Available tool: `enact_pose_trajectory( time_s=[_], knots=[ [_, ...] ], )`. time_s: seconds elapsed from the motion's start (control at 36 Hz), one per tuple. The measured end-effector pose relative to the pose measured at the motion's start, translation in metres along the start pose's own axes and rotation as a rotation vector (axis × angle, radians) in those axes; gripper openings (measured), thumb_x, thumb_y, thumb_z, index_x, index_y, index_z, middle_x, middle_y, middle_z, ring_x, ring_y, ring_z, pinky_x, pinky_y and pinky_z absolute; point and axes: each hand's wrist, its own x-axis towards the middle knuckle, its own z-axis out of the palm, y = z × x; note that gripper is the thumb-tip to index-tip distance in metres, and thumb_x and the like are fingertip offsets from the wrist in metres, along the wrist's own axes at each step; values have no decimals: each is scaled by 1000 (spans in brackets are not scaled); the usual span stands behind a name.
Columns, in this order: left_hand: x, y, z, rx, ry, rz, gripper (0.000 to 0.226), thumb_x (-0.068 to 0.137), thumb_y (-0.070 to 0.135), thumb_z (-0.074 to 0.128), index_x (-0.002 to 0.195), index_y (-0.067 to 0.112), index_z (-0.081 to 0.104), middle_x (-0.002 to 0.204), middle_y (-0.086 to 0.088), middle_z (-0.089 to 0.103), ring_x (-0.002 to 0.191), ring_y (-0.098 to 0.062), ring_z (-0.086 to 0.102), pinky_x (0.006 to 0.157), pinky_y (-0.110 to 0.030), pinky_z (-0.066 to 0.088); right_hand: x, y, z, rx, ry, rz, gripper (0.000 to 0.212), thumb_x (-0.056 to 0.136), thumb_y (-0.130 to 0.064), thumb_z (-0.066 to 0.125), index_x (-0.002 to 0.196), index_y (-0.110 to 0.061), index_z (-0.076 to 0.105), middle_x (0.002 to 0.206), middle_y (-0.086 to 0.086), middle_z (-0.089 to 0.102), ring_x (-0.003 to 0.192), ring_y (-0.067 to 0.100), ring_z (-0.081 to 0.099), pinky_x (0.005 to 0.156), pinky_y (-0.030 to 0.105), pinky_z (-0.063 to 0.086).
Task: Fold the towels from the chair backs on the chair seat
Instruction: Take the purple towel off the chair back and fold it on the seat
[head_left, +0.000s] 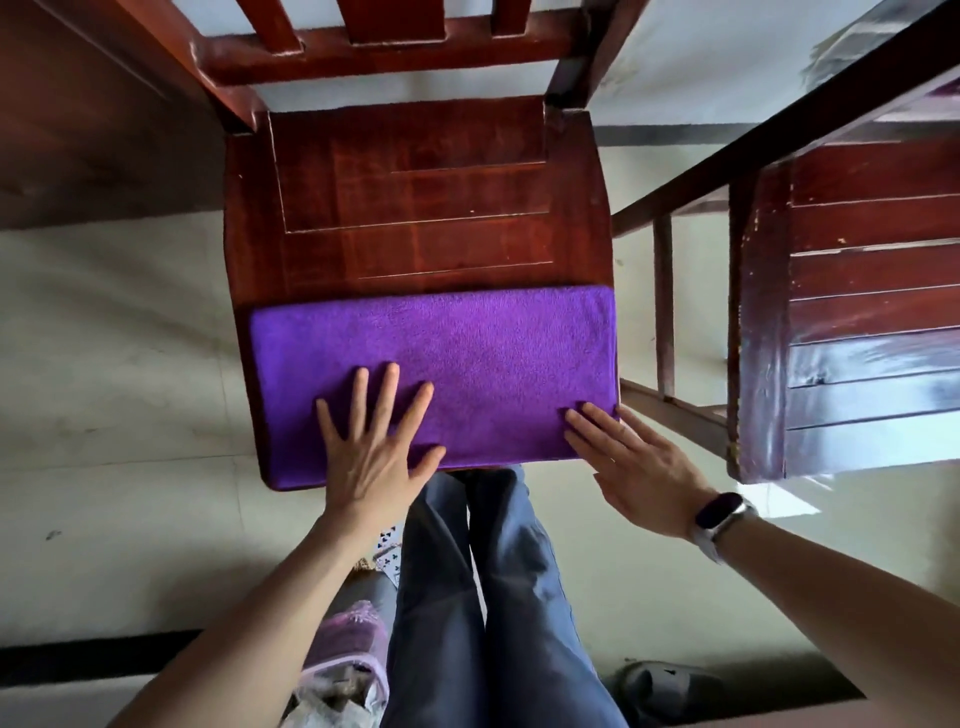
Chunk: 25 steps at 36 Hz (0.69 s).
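Glossy wooden chair seat (415, 208) bears fleecy purple towel (467, 343), both hands' fingers (387, 395) flat, splayed

We see both forearms bare, entering from the bottom edge, the left from 7 o'clock, the right from 4 o'clock. Left hand (375, 451): palm down, fingers straight and spread, pointing to 12 o'clock, thumb out toward 2 o'clock. Right hand (635, 463): palm down, fingers straight and together, pointing toward 10 o'clock. Right wrist carries a watch (723, 514). Both legs show between the arms, in blue trousers.
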Motion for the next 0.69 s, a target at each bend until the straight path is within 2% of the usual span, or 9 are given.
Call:
enact_pose_trajectory(
  time_s=[0.06,0.11,0.17,0.19,0.28,0.33,0.47,0.61,0.69],
  knots=[
    [0,2,-4,-1,-18,-10,72,77,61,38,141,31,27,152,-12,24,139,-39,15,95,-75,18,-11,3,-5,82,21,28,46,83,-15,38,124,-9,58,138,8,49,127,25,48,100,41,37],
    [-1,5,-6,-7,-15,-14,73,77,58,52,140,29,28,152,-13,24,139,-40,16,95,-75,19,-15,3,-10,211,75,130,37,83,-13,39,108,-10,66,123,10,61,110,28,60,87,41,49],
    [-1,9,-9,-20,-9,-25,79,73,51,67,139,28,31,152,-14,24,138,-42,16,94,-75,20,-10,2,-17,377,140,360,29,83,-17,42,94,-10,68,101,10,66,88,30,64,69,39,55],
    [0,10,-10,-22,-5,-28,81,70,49,70,138,27,33,151,-15,25,138,-42,17,94,-75,21,-3,2,-21,477,165,516,26,85,-17,43,93,-8,67,96,10,65,83,31,64,67,38,54],
    [1,13,-12,-23,4,-31,82,66,46,75,136,24,37,149,-17,28,136,-44,20,92,-75,24,24,5,-32,743,217,950,18,89,-11,50,97,-5,66,97,14,65,88,33,61,72,33,46],
    [2,12,-11,-15,19,-28,82,64,45,77,134,23,40,148,-17,30,135,-44,22,91,-75,26,45,7,-37,821,225,1097,17,89,-13,54,98,-5,66,97,14,67,90,32,60,72,28,40],
    [2,10,-10,-2,45,-17,82,62,45,78,132,24,41,147,-17,33,133,-45,27,91,-74,29,79,1,-38,878,122,1237,28,87,-19,57,109,-1,60,111,19,63,106,36,54,85,36,40],
    [2,11,-10,-12,67,-23,83,61,45,79,132,24,42,146,-17,34,133,-45,28,92,-73,28,90,-1,-37,873,34,1353,31,88,-21,56,111,-1,55,117,20,57,113,37,49,92,38,39],
    [2,11,-8,-23,83,-29,84,60,45,80,132,24,42,146,-17,34,133,-44,29,93,-73,28,95,2,-40,862,-41,1362,29,87,-20,56,107,0,59,117,23,55,113,38,47,94,39,37]
  ],
)
